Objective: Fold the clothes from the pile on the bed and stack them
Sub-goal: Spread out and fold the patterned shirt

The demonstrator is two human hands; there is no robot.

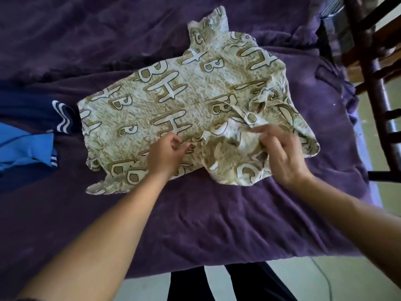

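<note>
A cream and tan shirt point(173, 101) printed with big letters lies spread on the purple bedspread point(217, 213), its collar end to the right. My left hand point(167, 155) rests on the shirt's near edge with fingers loosely curled. My right hand point(280, 153) pinches a bunched fold of the shirt's fabric near the collar. A navy garment with white stripes point(50, 114) and a light blue one point(23, 146) lie at the left edge of the bed.
A dark wooden chair point(373, 83) stands to the right of the bed. The bed's near edge runs along the bottom, with pale floor point(325, 279) and my dark trouser legs point(217, 283) below it.
</note>
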